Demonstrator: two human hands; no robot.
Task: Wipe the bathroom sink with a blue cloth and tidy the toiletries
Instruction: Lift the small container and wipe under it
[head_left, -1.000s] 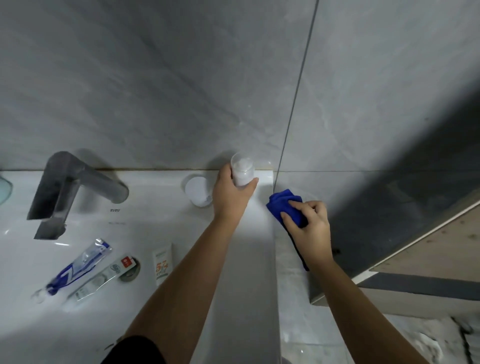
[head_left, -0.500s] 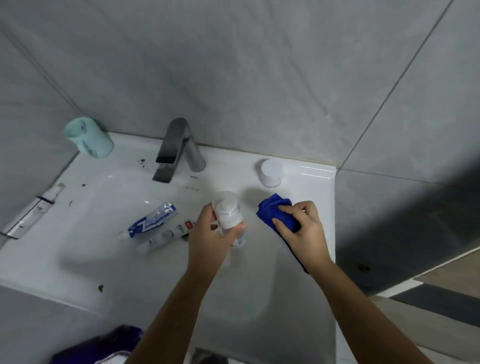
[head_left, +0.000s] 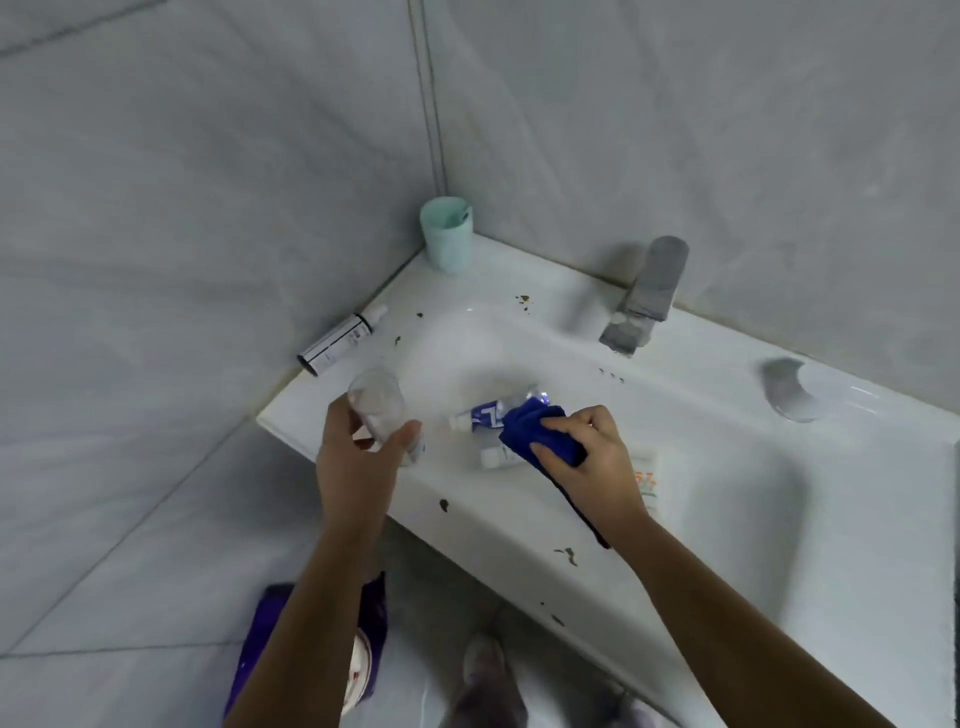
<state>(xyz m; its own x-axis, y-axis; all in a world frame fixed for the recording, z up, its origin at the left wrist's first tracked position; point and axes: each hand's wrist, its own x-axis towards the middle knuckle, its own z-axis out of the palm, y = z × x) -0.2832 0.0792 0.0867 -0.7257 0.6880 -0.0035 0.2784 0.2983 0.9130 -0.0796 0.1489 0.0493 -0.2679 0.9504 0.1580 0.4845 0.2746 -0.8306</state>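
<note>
A small clear plastic bottle (head_left: 376, 402) is gripped by the left hand (head_left: 358, 467), with thumb and curled fingers wrapped round its lower part. It is held above the front left corner of the white ceramic sink (head_left: 493, 535). A bunched blue cloth (head_left: 540, 431) is clenched in the curled fingers of the right hand (head_left: 587, 467). It is held low in the basin over a blue-and-white toothpaste tube (head_left: 493, 413) and a small white tube (head_left: 491, 458); whether they are touched cannot be told. A white tube with orange print (head_left: 647, 486) is partly hidden behind that wrist.

The bottle looks smooth, and it could be dropped past the front edge onto the floor if the grip is loosened before it is set on the rim. If wiping is begun while the tubes lie in the basin, they would probably be pushed about. The brown specks (head_left: 444, 504) along the front edge could then be smeared rather than lifted. A black-and-white tube (head_left: 340, 338) lying along the left edge could be knocked off when the bottle is put down there.
</note>
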